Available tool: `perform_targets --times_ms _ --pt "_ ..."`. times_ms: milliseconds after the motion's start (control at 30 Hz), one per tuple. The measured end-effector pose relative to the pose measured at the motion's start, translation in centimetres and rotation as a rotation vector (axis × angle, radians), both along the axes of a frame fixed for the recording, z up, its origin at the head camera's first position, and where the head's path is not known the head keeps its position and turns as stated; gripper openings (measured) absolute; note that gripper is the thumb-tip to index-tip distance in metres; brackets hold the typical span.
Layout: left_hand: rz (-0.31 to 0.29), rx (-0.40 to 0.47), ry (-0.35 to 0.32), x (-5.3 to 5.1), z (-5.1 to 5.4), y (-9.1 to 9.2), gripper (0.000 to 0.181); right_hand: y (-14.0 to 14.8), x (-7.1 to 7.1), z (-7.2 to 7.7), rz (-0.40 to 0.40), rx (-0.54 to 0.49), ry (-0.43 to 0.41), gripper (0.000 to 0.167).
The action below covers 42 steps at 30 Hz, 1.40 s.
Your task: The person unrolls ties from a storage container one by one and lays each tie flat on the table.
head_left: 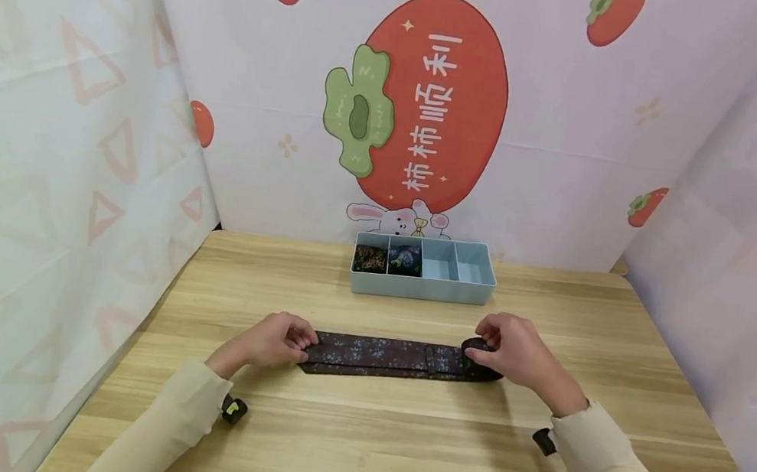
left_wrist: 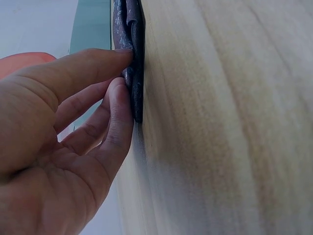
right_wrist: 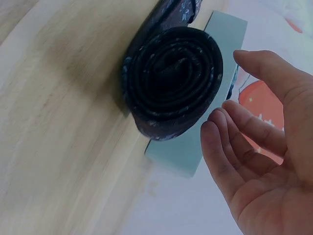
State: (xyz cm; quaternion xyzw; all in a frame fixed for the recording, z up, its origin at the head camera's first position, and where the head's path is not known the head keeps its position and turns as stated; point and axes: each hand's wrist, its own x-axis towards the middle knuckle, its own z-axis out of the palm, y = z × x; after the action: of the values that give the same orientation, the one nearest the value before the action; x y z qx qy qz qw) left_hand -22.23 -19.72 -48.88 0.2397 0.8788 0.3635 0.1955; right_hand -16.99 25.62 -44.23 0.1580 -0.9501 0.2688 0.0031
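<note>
A dark necktie (head_left: pixel 373 353) with blue flowers lies flat across the table, its right end wound into a roll (right_wrist: pixel 171 78). At the tie's left end, my left hand (head_left: pixel 279 339) pinches the fabric by its edge; the left wrist view shows the thumb (left_wrist: pixel 98 66) and fingertips against it. My right hand (head_left: pixel 517 352) is beside the roll, with thumb and fingers spread apart. In the right wrist view a gap shows between those fingers (right_wrist: pixel 215 142) and the spiral of the roll.
Behind the tie stands a light blue divided box (head_left: pixel 421 288). Its two left compartments hold a brown patterned roll (head_left: pixel 371 259) and a blue patterned roll (head_left: pixel 406 260); the two right ones show bare bottoms. Printed cloth (head_left: pixel 272 194) walls off the wooden table (head_left: pixel 358 434) at the back and sides.
</note>
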Motion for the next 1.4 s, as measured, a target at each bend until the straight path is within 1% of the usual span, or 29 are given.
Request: perform_targets --times_ms 200,533,633,800,900,1200,1300,1400 --pt "0.003 0.014 -0.019 0.1 0.2 0.1 0.023 -0.6 -0.2 -0.5 0.030 -0.008 0.003 0.022" --pt "0.007 0.006 0.001 0.1 0.9 0.1 0.024 -0.3 0.0 -1.0 -0.037 0.009 0.064 0.027" --pt "0.006 0.009 -0.003 0.0 0.8 0.0 0.024 0.1 0.1 -1.1 -0.048 0.000 0.070 0.026" --pt "0.008 0.024 -0.016 0.1 0.5 -0.3 0.025 1.0 0.2 -1.0 -0.062 -0.013 0.041 0.024" --pt "0.008 0.033 -0.013 0.1 0.3 -0.5 0.025 1.7 0.3 -0.8 -0.080 -0.017 0.025 0.023" --pt "0.003 0.035 -0.011 0.3 0.3 -0.4 0.024 4.4 0.6 -1.2 -0.124 -0.045 0.041 0.017" --pt "-0.002 0.035 -0.010 0.3 0.2 -0.3 0.024 4.9 0.8 -1.1 -0.133 -0.044 0.020 0.018" --pt "0.004 0.036 -0.018 0.3 0.2 -0.2 0.025 5.0 0.9 -0.7 -0.134 -0.032 0.003 0.021"
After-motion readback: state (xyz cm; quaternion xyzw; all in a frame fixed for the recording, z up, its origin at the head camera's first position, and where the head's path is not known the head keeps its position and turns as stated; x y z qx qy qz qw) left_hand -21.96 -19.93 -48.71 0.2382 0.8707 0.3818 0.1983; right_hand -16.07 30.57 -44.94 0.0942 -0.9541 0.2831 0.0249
